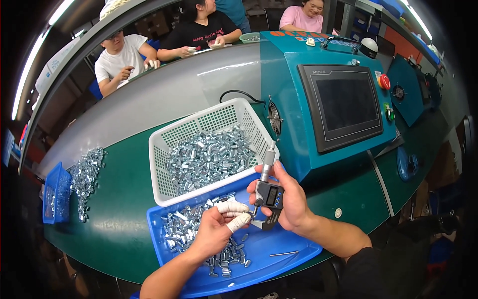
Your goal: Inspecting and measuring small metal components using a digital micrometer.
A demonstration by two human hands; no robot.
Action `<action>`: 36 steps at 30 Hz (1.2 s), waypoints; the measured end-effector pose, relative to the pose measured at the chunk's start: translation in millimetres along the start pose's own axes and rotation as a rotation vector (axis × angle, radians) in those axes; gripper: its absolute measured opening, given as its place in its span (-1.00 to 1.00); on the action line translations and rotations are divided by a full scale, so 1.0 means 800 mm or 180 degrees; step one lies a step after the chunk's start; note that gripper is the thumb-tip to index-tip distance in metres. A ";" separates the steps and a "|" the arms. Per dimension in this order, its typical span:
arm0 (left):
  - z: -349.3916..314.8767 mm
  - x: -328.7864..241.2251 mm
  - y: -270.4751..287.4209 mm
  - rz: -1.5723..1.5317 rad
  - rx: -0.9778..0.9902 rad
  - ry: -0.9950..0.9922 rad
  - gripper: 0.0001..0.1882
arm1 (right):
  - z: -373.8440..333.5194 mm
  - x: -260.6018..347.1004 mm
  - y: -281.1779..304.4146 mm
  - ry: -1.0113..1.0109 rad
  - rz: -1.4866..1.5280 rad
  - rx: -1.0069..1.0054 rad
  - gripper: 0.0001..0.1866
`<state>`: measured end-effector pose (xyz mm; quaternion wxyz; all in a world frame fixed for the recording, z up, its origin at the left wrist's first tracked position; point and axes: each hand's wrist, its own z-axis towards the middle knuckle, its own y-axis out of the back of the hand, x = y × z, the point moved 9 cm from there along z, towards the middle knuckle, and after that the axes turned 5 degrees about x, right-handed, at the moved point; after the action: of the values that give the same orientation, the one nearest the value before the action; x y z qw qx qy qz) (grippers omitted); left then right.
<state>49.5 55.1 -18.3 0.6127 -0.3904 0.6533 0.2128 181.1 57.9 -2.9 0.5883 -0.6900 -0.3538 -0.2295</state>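
My right hand [295,202] is closed round a digital micrometer [272,195], its silver thimble pointing up and away and its small display facing me. The fingers of my left hand [215,230], some in white finger covers, are pinched together at the micrometer's measuring gap. Between them sits a small metal piece [253,215], mostly hidden by the fingertips. Both hands are above a blue tray [294,256], where many loose shiny metal pieces [185,226] lie, mainly on its left side. A thin metal rod [284,253] rests at the tray's right.
Behind the tray, a white perforated basket [160,172] holds more metal pieces. A teal machine [289,99] with a dark screen [347,103] stands at the right. Far left are a metal heap [88,174] and a blue bin [59,192]. Several people sit beyond the grey partition [219,74].
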 end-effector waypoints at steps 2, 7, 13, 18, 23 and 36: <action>-0.002 0.002 0.000 -0.0162 0.0002 0.0116 -0.83 | -0.001 -0.004 0.000 -0.0062 0.0041 -0.0033 -0.47; 0.007 0.002 -0.006 -0.0396 0.0072 0.0274 -0.81 | 0.005 -0.002 0.010 -0.0041 0.0119 -0.0044 -0.45; 0.006 -0.005 -0.002 -0.0365 0.0031 0.0274 -0.78 | 0.007 0.003 0.001 0.0051 0.0047 0.0064 -0.45; 0.006 -0.001 -0.004 -0.0340 0.0042 0.0360 -0.77 | 0.005 0.003 0.004 0.0063 0.0017 0.0042 -0.47; 0.003 -0.003 -0.005 -0.0445 0.0018 0.0336 -0.78 | 0.004 0.004 0.004 0.0109 0.0059 0.0044 -0.53; 0.004 0.001 -0.004 -0.0447 0.0034 0.0402 -0.78 | 0.003 0.006 -0.001 0.0096 -0.0125 -0.0018 -0.64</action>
<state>53.9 55.4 -19.0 0.5858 -0.4446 0.6628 0.1408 183.6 61.5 0.9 0.5871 -0.6810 -0.3577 -0.2523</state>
